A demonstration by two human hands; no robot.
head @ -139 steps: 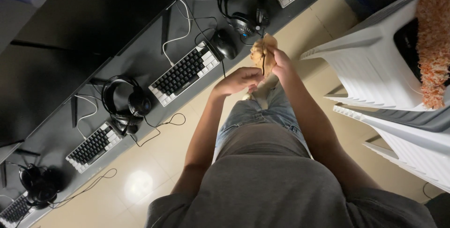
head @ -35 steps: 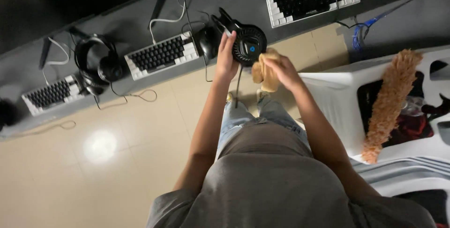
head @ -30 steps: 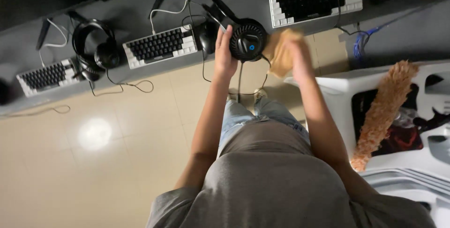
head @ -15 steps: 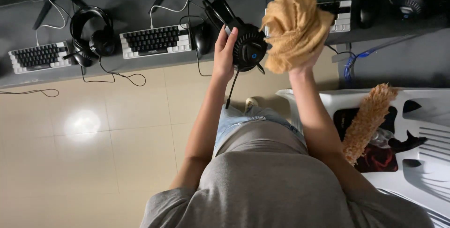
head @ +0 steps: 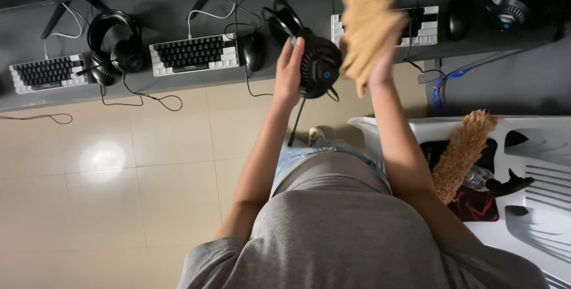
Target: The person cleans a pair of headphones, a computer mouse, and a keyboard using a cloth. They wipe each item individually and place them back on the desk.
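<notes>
Desk row and white plastic chair seen from above

A long dark desk is lined with three black-and-white keyboards — one at the far left, one in the middle, one partly hidden at the right. A black headset is laid between the first two, and another sits at the far right. A black mouse is placed beside the middle keyboard, a second mouse by the right one. On the white chair a fluffy tan duster is rested over a red-and-black mat. A light is reflected on the beige tiled floor.
</notes>
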